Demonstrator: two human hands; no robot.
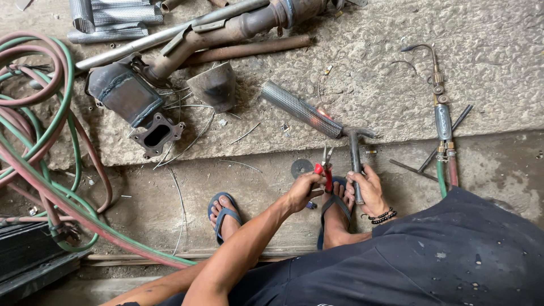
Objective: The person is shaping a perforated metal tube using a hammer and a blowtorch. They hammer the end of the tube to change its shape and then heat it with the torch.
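Floor: rough concrete step (396,85) with a lower dusty slab below it, where we crouch in sandals
Tube: perforated steel tube (300,109) lies slantwise on the step, its lower end glowing orange, right at the step's edge
Left hand: our left hand (303,190) is closed round the red handles of the pliers (326,164), jaws pointing up toward the hot end but not yet on it
Right hand: our right hand (368,190) is wrapped firmly round the shaft of the hammer (356,153), whose head rests against the glowing end
Torch: welding torch (441,107) lies on the step well to the right, its green and red hoses (34,130) coiled far to the left
Clutter: exhaust pipe (226,28), a cone (215,85), a flange (157,134) and loose wires sit near the tube's upper end
Doing it well, as we judge: we bite the tube with the pliers just behind the glow so that it cannot roll, we keep fingers off the hot metal, and we strike short and square while the colour lasts
Risk: our toes sit right below the edge, so a slipping tube or a glancing blow could land on them
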